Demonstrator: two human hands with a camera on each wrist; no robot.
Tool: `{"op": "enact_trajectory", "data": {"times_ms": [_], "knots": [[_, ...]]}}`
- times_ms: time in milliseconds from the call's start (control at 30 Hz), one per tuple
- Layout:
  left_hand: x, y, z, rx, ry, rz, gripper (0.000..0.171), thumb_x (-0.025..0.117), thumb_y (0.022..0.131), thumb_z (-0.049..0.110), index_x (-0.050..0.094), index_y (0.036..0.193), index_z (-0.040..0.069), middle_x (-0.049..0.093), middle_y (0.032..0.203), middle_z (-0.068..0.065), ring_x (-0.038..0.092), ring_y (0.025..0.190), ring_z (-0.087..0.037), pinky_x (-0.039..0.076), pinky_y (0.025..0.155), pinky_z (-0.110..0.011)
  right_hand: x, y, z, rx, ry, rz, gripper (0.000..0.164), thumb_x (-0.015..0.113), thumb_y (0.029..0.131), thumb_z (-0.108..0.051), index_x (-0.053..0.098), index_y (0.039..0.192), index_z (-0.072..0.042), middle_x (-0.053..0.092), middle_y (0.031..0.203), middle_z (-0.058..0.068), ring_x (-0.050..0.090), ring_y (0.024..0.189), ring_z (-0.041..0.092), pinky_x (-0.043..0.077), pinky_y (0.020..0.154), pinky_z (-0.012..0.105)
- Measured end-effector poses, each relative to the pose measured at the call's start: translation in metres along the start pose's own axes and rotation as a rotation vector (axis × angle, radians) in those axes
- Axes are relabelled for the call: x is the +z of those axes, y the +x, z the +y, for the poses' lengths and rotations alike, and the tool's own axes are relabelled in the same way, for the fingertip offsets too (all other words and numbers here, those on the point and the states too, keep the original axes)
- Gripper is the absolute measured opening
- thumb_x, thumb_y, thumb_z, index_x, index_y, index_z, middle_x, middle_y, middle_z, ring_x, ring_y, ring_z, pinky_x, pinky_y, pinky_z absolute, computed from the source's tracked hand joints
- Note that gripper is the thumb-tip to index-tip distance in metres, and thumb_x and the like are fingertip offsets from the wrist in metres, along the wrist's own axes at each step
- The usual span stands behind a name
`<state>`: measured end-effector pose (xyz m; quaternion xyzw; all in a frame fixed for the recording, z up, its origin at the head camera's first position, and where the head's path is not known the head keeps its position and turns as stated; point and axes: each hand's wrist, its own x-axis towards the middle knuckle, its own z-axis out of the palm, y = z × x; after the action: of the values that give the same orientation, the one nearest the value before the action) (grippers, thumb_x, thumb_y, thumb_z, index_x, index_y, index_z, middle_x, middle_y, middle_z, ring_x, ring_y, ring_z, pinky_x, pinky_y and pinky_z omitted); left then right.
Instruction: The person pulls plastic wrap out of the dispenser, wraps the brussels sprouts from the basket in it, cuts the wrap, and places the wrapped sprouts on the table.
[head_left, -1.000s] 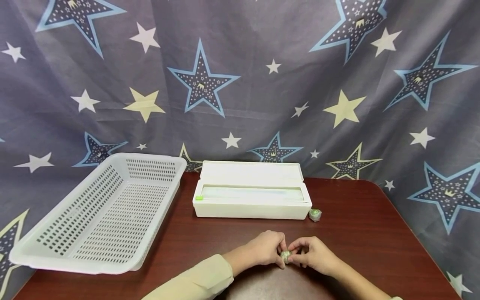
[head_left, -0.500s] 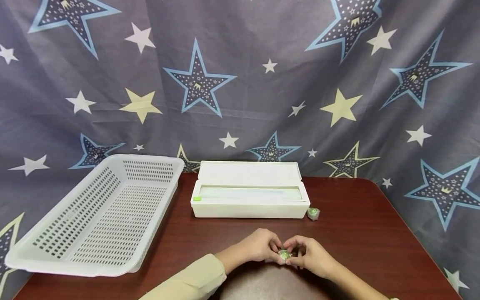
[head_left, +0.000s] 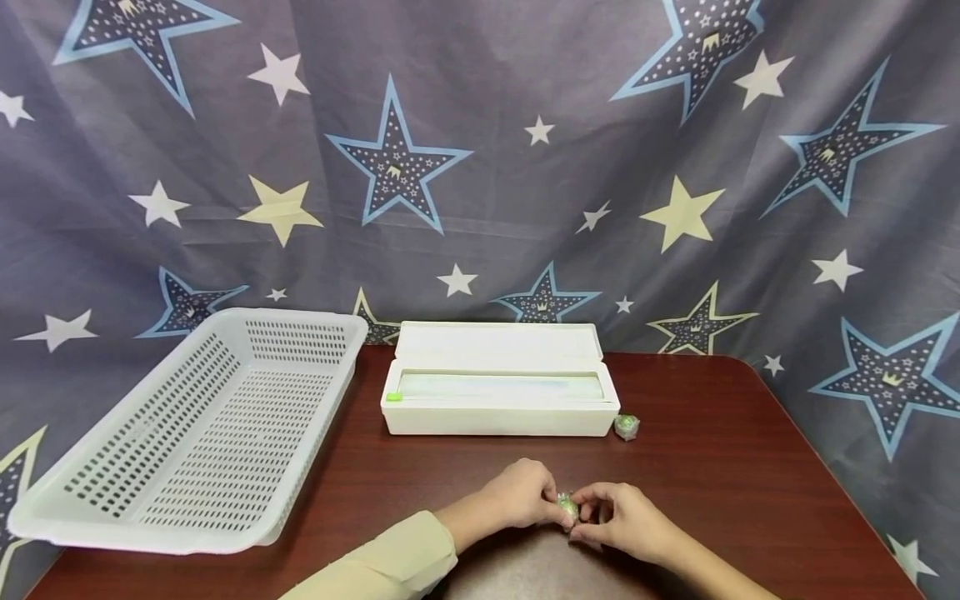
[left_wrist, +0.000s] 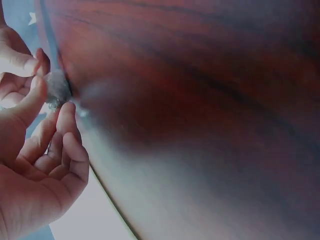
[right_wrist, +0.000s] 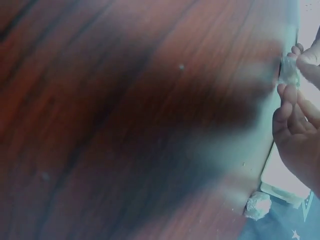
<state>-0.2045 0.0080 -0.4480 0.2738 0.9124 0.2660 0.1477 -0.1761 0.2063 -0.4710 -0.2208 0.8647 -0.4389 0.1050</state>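
A small green item in clear plastic wrap [head_left: 567, 507] is between both hands, low in the head view. My left hand [head_left: 522, 493] pinches it from the left, thumb in front. From the right, my right hand [head_left: 626, 521] has curled fingers and thumb at the wrap's edge. In the left wrist view the crinkled wrap [left_wrist: 58, 86] shows between the fingertips of both hands. The right wrist view has the clear wrap [right_wrist: 289, 71] just beyond the right fingertips. Fingers hide part of the item.
Behind the hands stands a white cling film dispenser [head_left: 501, 417], lid raised, with a green slider [head_left: 393, 397]. Beside its right end lies another wrapped green item [head_left: 627, 427]. A white perforated basket [head_left: 279, 508] stands at the left on the brown table [head_left: 720, 450].
Half a second ago the green item showed face up between both hands. Now it is turned, and the right hand has shifted slightly right and down. The view shifted slightly earlier.
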Motion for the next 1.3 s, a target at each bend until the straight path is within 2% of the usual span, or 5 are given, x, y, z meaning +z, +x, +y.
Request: {"op": "enact_trajectory", "data": {"times_ms": [200, 433, 700, 1067, 1300], "knots": [[0.004, 0.000, -0.002, -0.026, -0.045, 0.039, 0.036, 0.073, 0.077, 0.041, 0.068, 0.057, 0.011, 0.045, 0.046, 0.013, 0.037, 0.045, 0.000, 0.033, 0.043, -0.015, 0.007, 0.003, -0.003, 0.018, -0.073, 0.053, 0.031, 0.077, 0.075, -0.026, 0.066, 0.096, -0.006, 0.059, 0.076, -0.002, 0.047, 0.056, -0.004, 0.043, 0.048, 0.019], [0.000, 0.003, -0.013, 0.044, -0.006, -0.005, 0.020, 0.069, 0.083, 0.031, 0.076, 0.077, 0.014, 0.069, 0.072, 0.010, 0.049, 0.062, 0.004, 0.042, 0.060, -0.013, 0.004, 0.010, -0.003, 0.033, -0.071, 0.007, 0.024, 0.072, 0.081, -0.022, 0.067, 0.096, -0.005, 0.057, 0.072, -0.005, 0.049, 0.052, -0.003, 0.045, 0.047, 0.020], [-0.001, 0.009, -0.008, 0.023, 0.051, 0.055, 0.013, 0.071, 0.081, 0.032, 0.076, 0.081, 0.020, 0.072, 0.082, 0.012, 0.062, 0.082, 0.000, 0.048, 0.075, -0.017, -0.007, 0.019, 0.000, 0.082, 0.131, -0.113, 0.034, 0.066, 0.086, -0.016, 0.062, 0.110, 0.007, 0.060, 0.071, 0.002, 0.049, 0.054, 0.002, 0.043, 0.048, 0.019], [-0.005, 0.009, -0.004, -0.007, 0.101, 0.024, 0.014, 0.065, 0.086, 0.024, 0.075, 0.084, 0.014, 0.071, 0.081, 0.009, 0.060, 0.077, 0.000, 0.048, 0.071, -0.018, 0.000, 0.017, -0.001, 0.126, 0.191, 0.058, 0.028, 0.073, 0.079, -0.015, 0.059, 0.093, 0.004, 0.062, 0.074, 0.009, 0.055, 0.055, 0.006, 0.048, 0.048, 0.024], [-0.005, 0.007, -0.005, 0.015, 0.124, 0.125, 0.011, 0.073, 0.079, 0.026, 0.076, 0.086, 0.018, 0.062, 0.080, 0.010, 0.055, 0.074, -0.002, 0.045, 0.068, -0.017, 0.003, 0.017, -0.004, 0.142, 0.141, 0.086, 0.027, 0.075, 0.077, -0.016, 0.061, 0.094, 0.000, 0.062, 0.075, 0.006, 0.054, 0.056, 0.004, 0.047, 0.048, 0.023]]}}
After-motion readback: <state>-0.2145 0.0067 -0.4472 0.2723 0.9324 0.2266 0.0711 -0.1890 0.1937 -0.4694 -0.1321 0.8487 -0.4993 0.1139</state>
